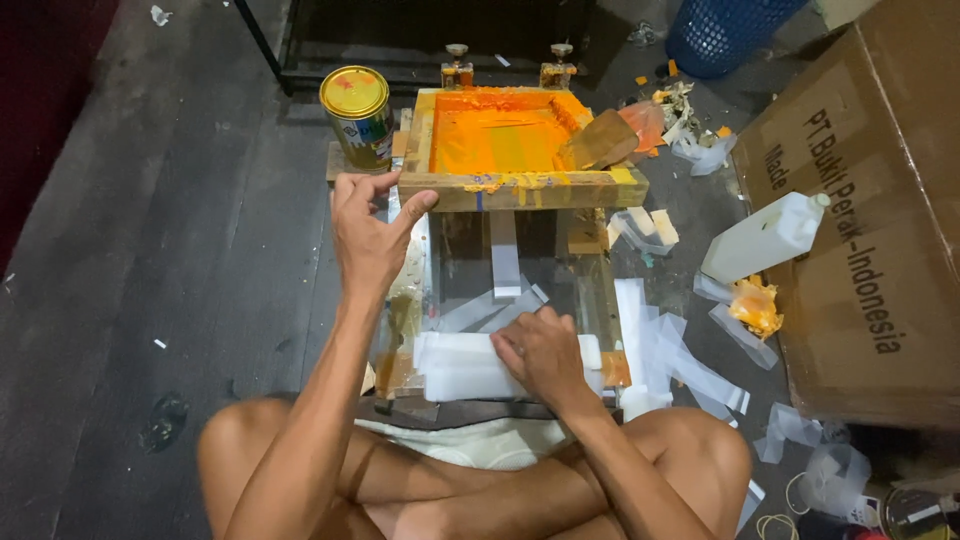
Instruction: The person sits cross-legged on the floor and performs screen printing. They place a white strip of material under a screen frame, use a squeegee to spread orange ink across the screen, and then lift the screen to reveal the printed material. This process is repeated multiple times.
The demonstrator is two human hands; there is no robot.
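Nearest, the right hand (545, 352) is pressing flat, fingers curled, on a stack of white plastic sheets (460, 365) lying on the glass plate (555, 262). Farther off, the left hand (368, 228) is gripping the raised wooden screen frame's (520, 188) near-left corner, beside a yellow tin (358, 115).

1 paint tin (357, 115), 1 wooden screen frame (520, 185), 1 white bottle (765, 238), 1 cardboard box (870, 200)
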